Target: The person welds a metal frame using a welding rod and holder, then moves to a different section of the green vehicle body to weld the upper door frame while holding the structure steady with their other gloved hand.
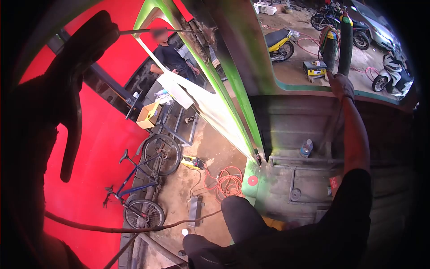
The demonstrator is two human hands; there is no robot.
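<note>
Electrode holder: apparent stick-welding type, dark silhouette, upper left, raised before the green door frame.
Left hand: merged with the holder's shadow; whether clamped on the handle cannot be told. A loose grip would let the holder swing.
Rod: thin, nearly level, tip over the frame's bare-metal edge; contact unclear. If live, a brush could arc or stick.
Cable: strung across the foreground toward the knee; a shifting leg could tug it and, if joined to the holder, jerk the tip.
Right hand: well apart from the left, fingers bent over the window sill; a slip could cost balance.
Plastic bottle: inside, below the sill; hot spatter could melt it.
Hose coil: orange, on the ground; falling sparks could scorch it.
Co-worker: standing beyond the door; glare could reach there.
Gas cylinders: two, outside the window; stray sparks the hazard.
</note>
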